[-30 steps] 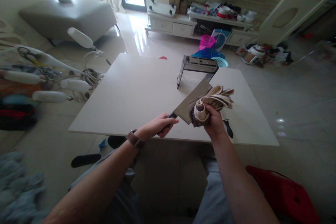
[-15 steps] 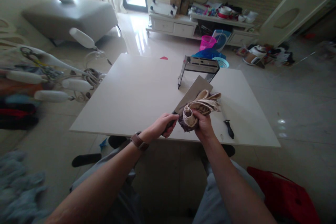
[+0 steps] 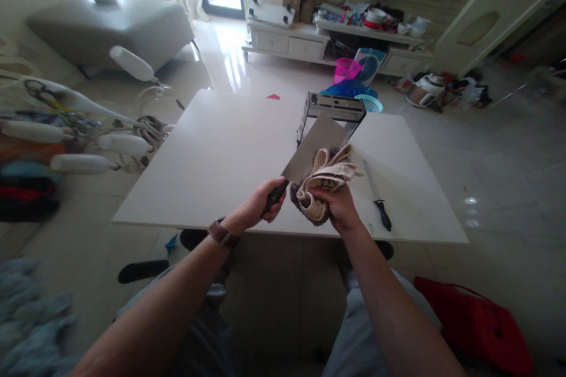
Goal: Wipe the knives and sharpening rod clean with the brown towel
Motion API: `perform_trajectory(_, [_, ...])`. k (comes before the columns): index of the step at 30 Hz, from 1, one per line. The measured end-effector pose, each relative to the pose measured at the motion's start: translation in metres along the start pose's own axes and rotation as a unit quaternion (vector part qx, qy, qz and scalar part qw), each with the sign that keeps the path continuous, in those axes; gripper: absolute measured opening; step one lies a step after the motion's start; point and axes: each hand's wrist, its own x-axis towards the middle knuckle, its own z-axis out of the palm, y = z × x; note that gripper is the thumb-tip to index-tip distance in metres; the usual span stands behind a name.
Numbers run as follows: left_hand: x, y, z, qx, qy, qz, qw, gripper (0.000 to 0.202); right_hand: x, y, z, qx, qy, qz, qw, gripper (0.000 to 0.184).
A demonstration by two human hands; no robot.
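Note:
My left hand (image 3: 270, 199) is closed around the black handle of a cleaver (image 3: 315, 146), whose broad grey blade points up and to the right above the table. Bunched in my right hand (image 3: 339, 207) is a folded beige and dark brown cloth (image 3: 327, 179), which overlaps the lower right edge of the blade. Whether the cloth presses on the blade is hard to tell. To the right, a sharpening steel (image 3: 378, 197) with a black handle lies on the white table (image 3: 212, 159). Behind the blade stands a metal frame-like device (image 3: 335, 105), partly hidden by it.
A small red piece (image 3: 273, 96) lies at the table's far edge. Beyond it are a pink basket (image 3: 346, 70), a light blue basket (image 3: 369, 103) and a white cabinet (image 3: 305, 48). A lamp with white shades (image 3: 131, 63) is at the left, a red bag (image 3: 481, 321) at lower right.
My left hand and the cleaver have moved slightly left and up. The cloth in my right hand has shifted left, so more of the blade shows. The whole view has also drifted slightly.

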Motion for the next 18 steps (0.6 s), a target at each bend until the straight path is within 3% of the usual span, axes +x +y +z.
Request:
perform_trajectory(5, [0.007,0.003,-0.015,0.053,0.086,0.06,0.993,0.05,0.009,-0.009,-0.017,0.024,0.079,-0.054,0.995,0.049])
perform_trajectory(9, [0.012,0.0,-0.02,0.119,0.152,0.124,0.973,0.049,0.009,-0.014,-0.021,0.093,0.059,-0.047,0.993,0.041])
perform_trajectory(18, [0.008,-0.001,-0.004,0.166,0.125,0.234,0.95,0.043,0.011,-0.012,-0.024,0.211,0.012,0.017,0.977,0.022])
